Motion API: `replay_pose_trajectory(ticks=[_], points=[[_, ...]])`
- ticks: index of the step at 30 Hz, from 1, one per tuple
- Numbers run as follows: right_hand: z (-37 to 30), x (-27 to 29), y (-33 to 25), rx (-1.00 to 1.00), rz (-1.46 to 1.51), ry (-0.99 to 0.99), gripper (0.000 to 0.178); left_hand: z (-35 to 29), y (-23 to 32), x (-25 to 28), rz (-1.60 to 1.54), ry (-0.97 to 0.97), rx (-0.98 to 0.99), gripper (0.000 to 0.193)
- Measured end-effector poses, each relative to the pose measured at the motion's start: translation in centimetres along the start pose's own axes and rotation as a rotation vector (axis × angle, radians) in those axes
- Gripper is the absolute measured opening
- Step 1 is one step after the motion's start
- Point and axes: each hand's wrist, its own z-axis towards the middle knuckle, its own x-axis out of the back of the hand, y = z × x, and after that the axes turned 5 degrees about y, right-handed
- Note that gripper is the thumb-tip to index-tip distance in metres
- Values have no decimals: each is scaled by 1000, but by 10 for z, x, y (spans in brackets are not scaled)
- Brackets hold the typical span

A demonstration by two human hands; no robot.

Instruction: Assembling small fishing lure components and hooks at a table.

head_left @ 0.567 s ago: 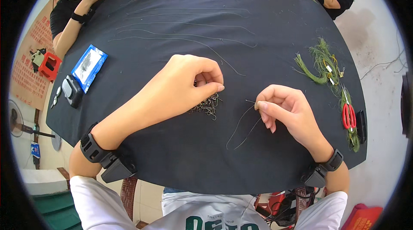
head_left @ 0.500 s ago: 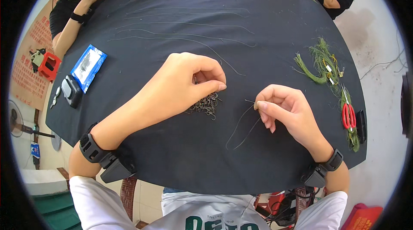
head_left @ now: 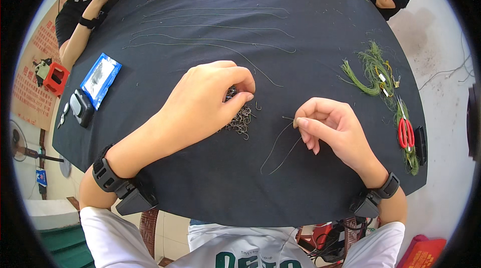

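A heap of small dark fish hooks (head_left: 240, 121) lies on the black tablecloth, partly hidden under my left hand (head_left: 208, 92). The thumb and index finger of that hand are pinched together over the heap's edge; whatever is between them is too small to make out. One single hook (head_left: 258, 106) lies just right of the heap. To the right, my right hand (head_left: 328, 125) is closed, thumb against forefinger, on a thin fishing line (head_left: 273, 148). A short end sticks out past the fingertips, and two strands hang down to the left.
Several long line pieces (head_left: 215, 26) lie spread farther back. At the right are green line bundles (head_left: 373, 72) and red-handled scissors (head_left: 406, 133). A blue packet (head_left: 101, 80) and a black-and-grey device (head_left: 81, 107) sit at the left. Two people are at the table's far side.
My left hand has shifted slightly left over the heap, and a single hook now shows beside it. My right hand stays almost still with the line.
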Motion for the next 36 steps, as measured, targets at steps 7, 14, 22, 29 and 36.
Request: replay_pose_trajectory(ticks=[7,14,22,29,36], points=[[0,-1,1,-7,13,2,13,-1,5,-1,-330,-114,198,12],[0,0,1,27,34,14,14,-4,16,-5,-688,-87,296,14],[-6,-6,-2,94,91,79,10,-9,32,-7,-913,-159,435,22],[-11,-14,-1,156,-20,77,8,-11,36,-10,-957,-190,502,24],[-12,-17,-1,219,-76,103,7,-17,40,-16,-875,-151,432,21]])
